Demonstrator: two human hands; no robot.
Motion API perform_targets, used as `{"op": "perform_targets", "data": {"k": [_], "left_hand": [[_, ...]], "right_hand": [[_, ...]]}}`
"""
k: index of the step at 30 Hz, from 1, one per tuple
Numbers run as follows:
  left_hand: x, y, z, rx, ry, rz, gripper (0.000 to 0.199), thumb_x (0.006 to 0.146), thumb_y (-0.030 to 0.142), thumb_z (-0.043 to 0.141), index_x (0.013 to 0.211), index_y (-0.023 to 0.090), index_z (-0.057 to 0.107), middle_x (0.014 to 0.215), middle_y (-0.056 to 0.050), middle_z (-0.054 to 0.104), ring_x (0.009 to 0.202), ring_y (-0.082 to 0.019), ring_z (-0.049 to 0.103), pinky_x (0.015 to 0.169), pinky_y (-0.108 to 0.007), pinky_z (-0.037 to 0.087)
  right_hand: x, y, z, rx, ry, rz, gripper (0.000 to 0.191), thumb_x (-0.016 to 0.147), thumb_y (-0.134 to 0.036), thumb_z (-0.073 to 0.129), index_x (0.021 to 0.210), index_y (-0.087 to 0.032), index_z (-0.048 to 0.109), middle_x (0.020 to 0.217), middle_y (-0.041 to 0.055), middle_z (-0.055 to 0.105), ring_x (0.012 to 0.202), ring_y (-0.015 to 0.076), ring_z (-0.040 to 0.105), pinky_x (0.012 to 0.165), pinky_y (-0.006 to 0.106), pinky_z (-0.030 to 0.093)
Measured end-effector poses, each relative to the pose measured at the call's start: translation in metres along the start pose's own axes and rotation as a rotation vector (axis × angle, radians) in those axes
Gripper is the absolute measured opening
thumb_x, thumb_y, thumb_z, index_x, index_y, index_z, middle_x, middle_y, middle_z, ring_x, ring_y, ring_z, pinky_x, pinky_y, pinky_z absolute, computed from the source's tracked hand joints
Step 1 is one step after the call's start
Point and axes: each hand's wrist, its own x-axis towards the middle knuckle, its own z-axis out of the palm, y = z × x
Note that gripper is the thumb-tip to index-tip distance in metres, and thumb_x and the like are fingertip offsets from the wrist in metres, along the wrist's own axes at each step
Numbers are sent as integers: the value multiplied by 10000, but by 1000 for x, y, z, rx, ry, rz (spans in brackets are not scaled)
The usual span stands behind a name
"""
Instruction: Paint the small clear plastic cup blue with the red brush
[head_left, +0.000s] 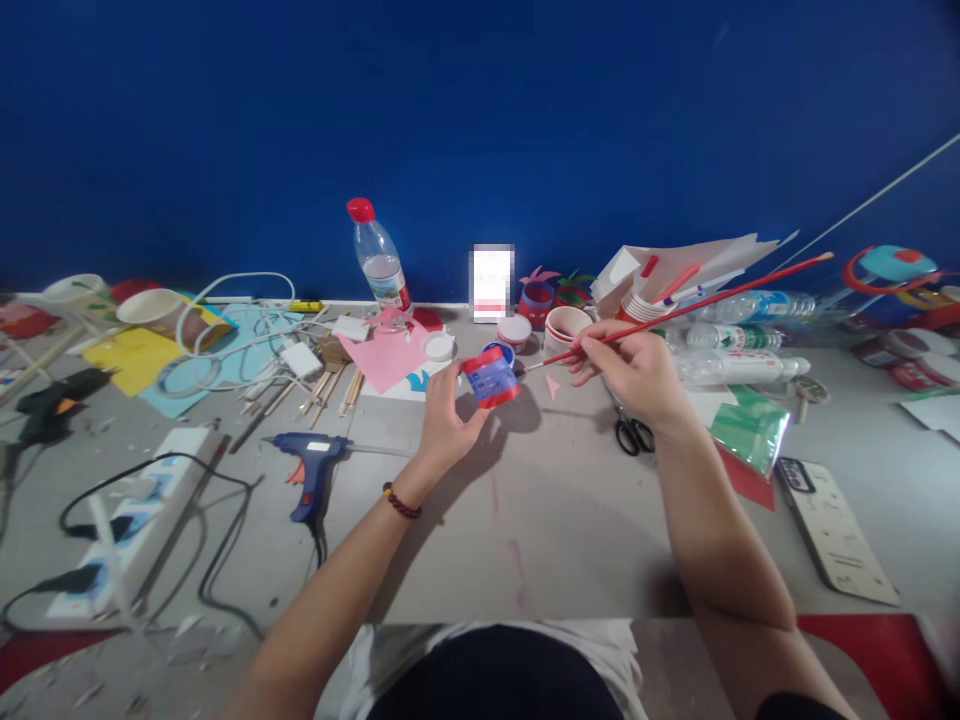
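My left hand [445,424] grips a small drum-shaped piece [491,380] painted blue with red edges, held a little above the table. Between the fingers of my right hand [626,368] is a long red paintbrush [697,303], its handle slanting up to the right. The brush tip is at the right side of the painted piece; whether they touch I cannot tell. Just behind the piece is an open pot of blue paint [501,352], partly hidden. A white paper cup [568,322] with dark liquid stands behind the brush.
A blue glue gun [311,470] and power strip [135,520] with cables lie left. Scissors [634,436], a phone [836,530] and plastic bottles [739,367] lie right. An upright bottle [381,260] and pink paper [382,352] are behind, near the blue wall [480,120].
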Motion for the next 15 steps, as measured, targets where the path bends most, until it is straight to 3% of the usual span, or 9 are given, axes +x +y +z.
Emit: {"op": "perform_targets", "data": {"k": [9, 15], "left_hand": [[1, 3, 2, 45, 14, 46, 643, 802, 312, 730, 1355, 252, 409, 1280, -107, 568, 1166, -268, 537, 1011, -472, 441], [2, 1, 0, 40, 30, 43, 627, 795, 311, 733, 1338, 245, 427, 1274, -106, 574, 1168, -271, 540, 1027, -482, 431]], "right_hand": [[-6, -8, 13, 22, -160, 3, 287, 848, -444, 668, 765, -168, 668, 806, 80, 721, 688, 185, 706, 562, 297, 607], [-6, -10, 11, -88, -59, -37, 223, 835, -377, 663, 722, -185, 662, 739, 61, 716, 660, 191, 707, 569, 301, 614]]}}
